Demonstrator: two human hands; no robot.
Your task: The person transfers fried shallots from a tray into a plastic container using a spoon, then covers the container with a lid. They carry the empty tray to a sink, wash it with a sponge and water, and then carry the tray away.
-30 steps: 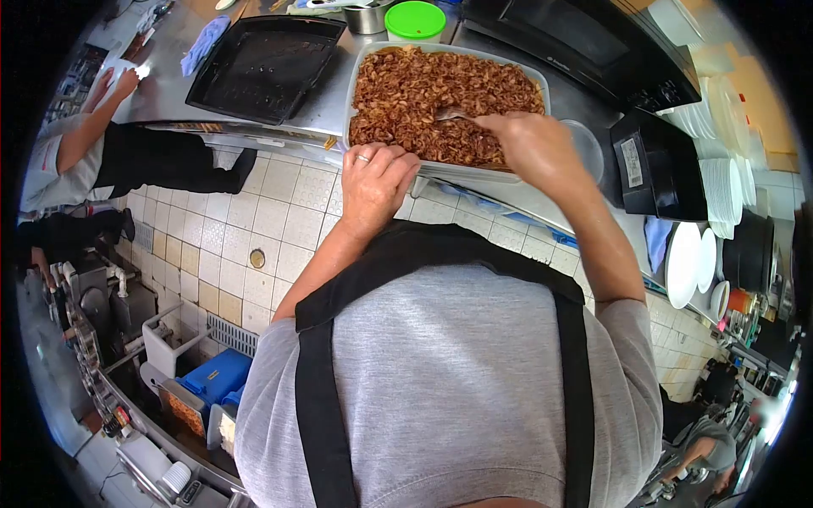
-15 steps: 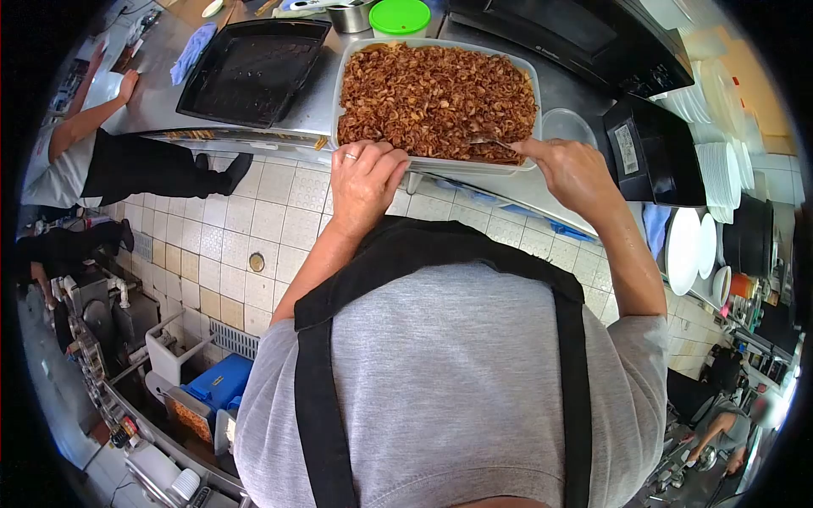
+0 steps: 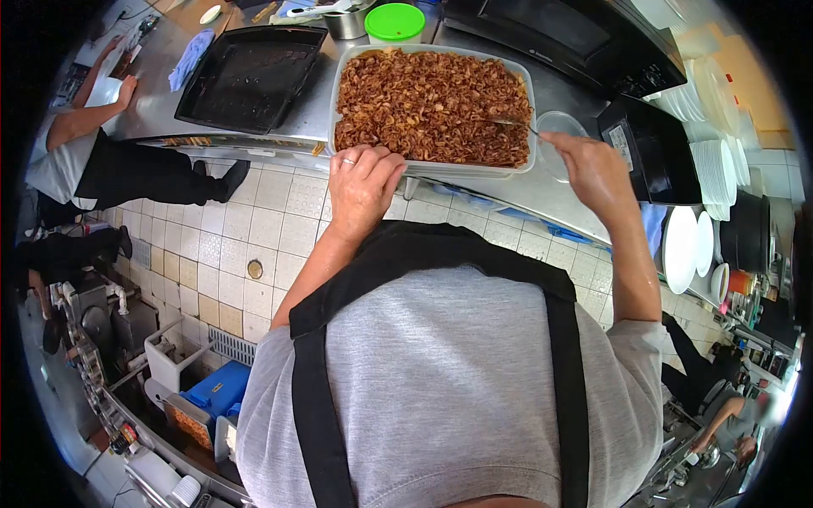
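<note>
A large clear plastic container [image 3: 428, 171] full of brown, crispy-looking flakes [image 3: 432, 102] stands on the steel counter. My left hand [image 3: 364, 182] rests on its near rim at the left, fingers curled over the edge. In my right hand [image 3: 584, 165], beyond the container's right side, is the handle of a metal fork or spoon [image 3: 512, 122]. The utensil's head lies in the flakes near the right end, so its exact shape is hard to tell. A round clear lid [image 3: 555, 165] lies on the counter, partly behind my right hand.
Left of the container is a black tray [image 3: 250, 80]; a green-lidded tub [image 3: 395, 24] stands behind. A black microwave [image 3: 567, 38], a black bin [image 3: 656, 152] and stacked white plates [image 3: 716, 178] are at the right. A co-worker [image 3: 110, 161] stands at the left.
My right hand has moved right and slightly down, and the utensil's head has shifted up and right in the flakes. My left hand has stayed on the rim.
</note>
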